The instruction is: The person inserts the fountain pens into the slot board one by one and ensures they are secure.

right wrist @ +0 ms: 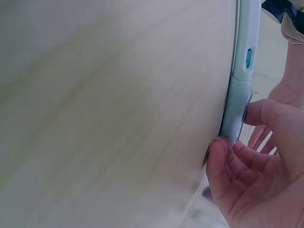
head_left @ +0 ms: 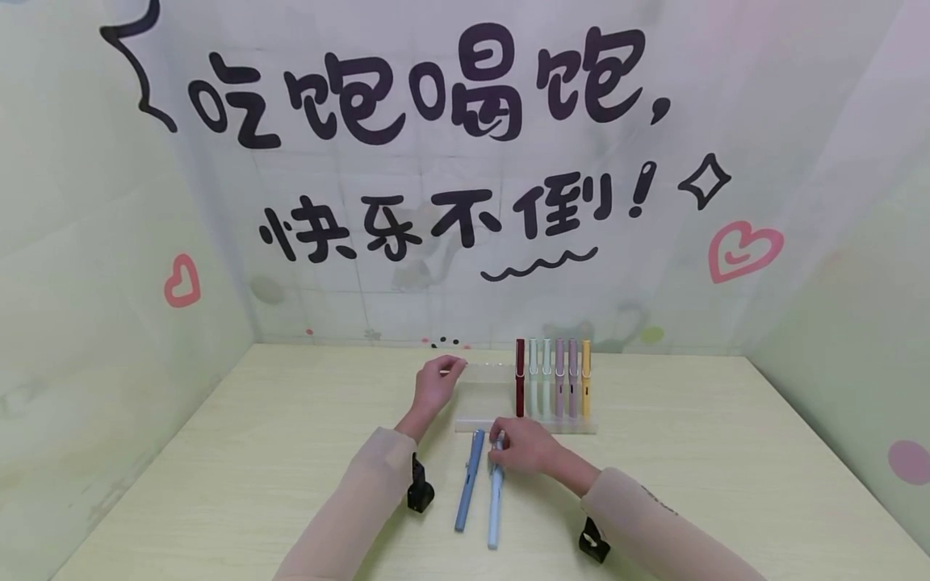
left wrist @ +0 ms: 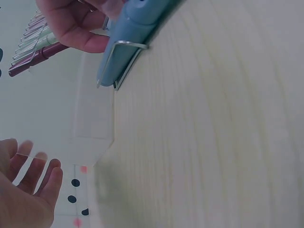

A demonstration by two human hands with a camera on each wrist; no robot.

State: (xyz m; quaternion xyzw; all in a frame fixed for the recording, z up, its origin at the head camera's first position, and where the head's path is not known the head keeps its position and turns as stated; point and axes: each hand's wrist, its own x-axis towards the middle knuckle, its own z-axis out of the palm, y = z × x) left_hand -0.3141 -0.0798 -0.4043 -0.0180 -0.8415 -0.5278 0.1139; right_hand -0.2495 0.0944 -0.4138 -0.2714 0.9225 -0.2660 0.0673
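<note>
A clear pen stand (head_left: 485,397) stands on the table, holding several upright capped pens: a dark red pen (head_left: 519,379), pale green ones, purple ones and a yellow pen (head_left: 586,379). My left hand (head_left: 438,381) grips the stand's upper left corner; in the left wrist view its fingers (left wrist: 50,183) lie about the clear edge. In front of the stand, my right hand (head_left: 526,445) pinches the clip end of a light blue pen (head_left: 496,508), its thumb and fingertips around the cap (right wrist: 235,111). A darker blue pen (head_left: 469,482) lies just left of it, untouched.
The pale wood-grain table (head_left: 291,452) ends at a printed cloth backdrop (head_left: 436,307) behind the stand. Cloth walls rise on both sides. A black wrist camera (head_left: 419,486) hangs from the left sleeve, another camera (head_left: 594,542) from the right.
</note>
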